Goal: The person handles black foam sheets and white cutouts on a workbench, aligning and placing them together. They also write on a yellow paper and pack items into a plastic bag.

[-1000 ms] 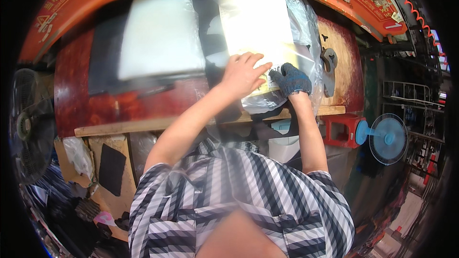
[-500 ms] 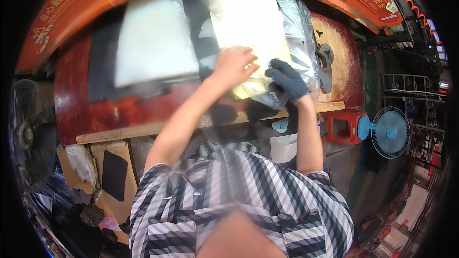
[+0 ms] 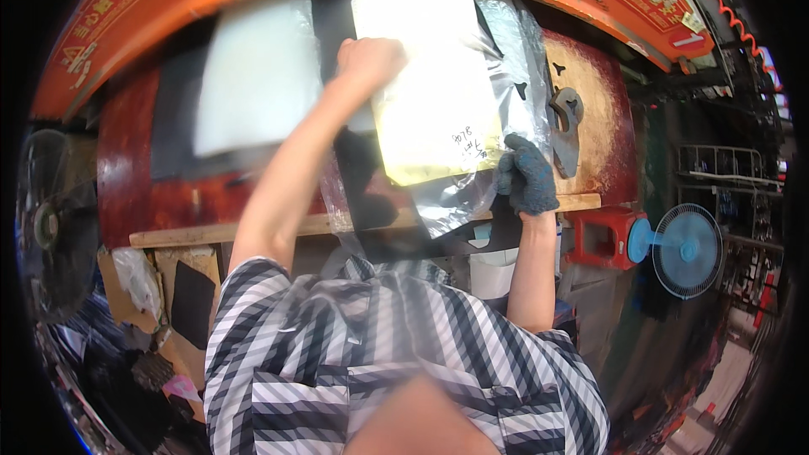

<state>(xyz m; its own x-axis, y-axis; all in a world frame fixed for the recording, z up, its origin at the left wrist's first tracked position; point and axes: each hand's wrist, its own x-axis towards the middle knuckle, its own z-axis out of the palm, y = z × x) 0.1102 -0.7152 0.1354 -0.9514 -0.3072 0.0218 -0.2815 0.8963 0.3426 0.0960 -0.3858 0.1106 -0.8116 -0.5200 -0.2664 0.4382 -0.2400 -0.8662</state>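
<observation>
Black-white striped short-sleeved shirt (image 3: 396, 354); dark knit glove on right grip (image 3: 529, 175); left grip (image 3: 368, 59) bare

The bare left hand (image 3: 368, 63) is stretched far forward on a nearly straight, bare forearm, its fingers curled under into a loose fist with the knuckles pointing away from the body. The right hand (image 3: 528, 175), covered by a dark blue knitted work glove, sits lower and closer in, its fingers bent in a pinching grip, the forearm rising almost vertically from the elbow.
</observation>
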